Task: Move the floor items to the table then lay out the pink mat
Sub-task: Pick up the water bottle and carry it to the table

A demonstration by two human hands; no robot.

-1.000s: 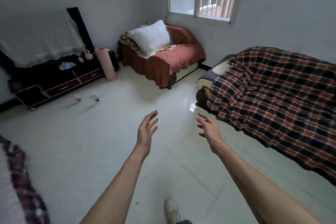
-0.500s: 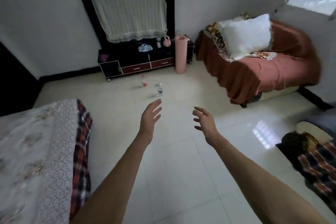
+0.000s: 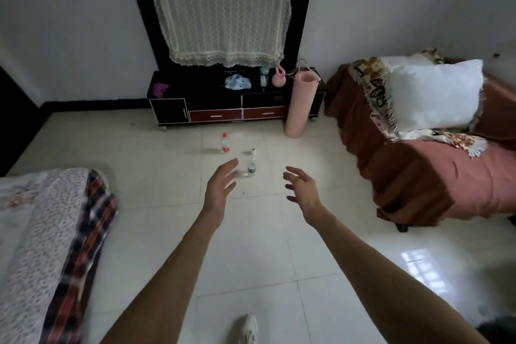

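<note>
A rolled pink mat stands upright on the tiled floor, leaning against the right end of a low black table. On the floor in front of the table stand a red-capped bottle, a small white container and a clear bottle with a dark label. My left hand and my right hand are stretched forward above the floor, fingers spread, holding nothing. The left fingertips lie just left of the clear bottle in the view.
The table top carries a pink vase, a blue-white cloth, a bottle and a purple item. A brown-covered sofa with a white pillow stands right; a covered bed lies left. My shoe shows below.
The view has swung left, bringing the black table, mat and floor bottles to the centre and nearer. Both hands stay stretched out and empty.
</note>
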